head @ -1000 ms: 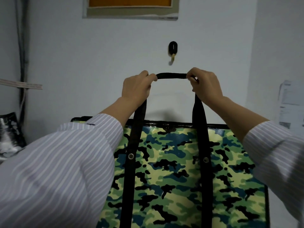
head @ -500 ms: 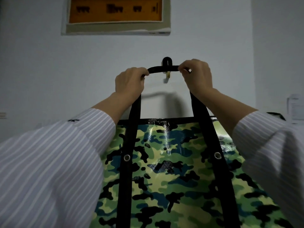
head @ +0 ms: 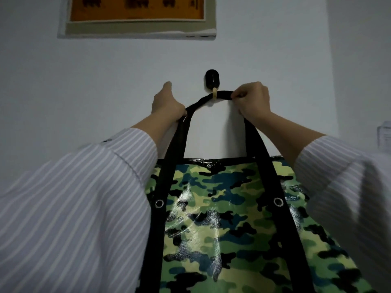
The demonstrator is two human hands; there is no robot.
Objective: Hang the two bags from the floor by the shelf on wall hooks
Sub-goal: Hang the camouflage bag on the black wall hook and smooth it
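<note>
A green camouflage bag [head: 222, 225] with black straps hangs in front of me against the wall. Its black handle loop [head: 203, 101] lies over the pale peg of a black wall hook [head: 212, 82]. My right hand [head: 252, 100] pinches the handle just right of the peg. My left hand [head: 167, 102] is at the handle's left bend, thumb pointing up; its fingers are hidden behind the strap. Only this one bag is in view.
A framed orange picture [head: 137, 17] hangs high on the white wall above the hook. A paper notice [head: 384, 136] is stuck on the wall at the far right. My striped sleeves fill the lower corners.
Both hands have raised the handle and set it over the hook's peg. My left hand has slid down the strap and its thumb has come off the handle.
</note>
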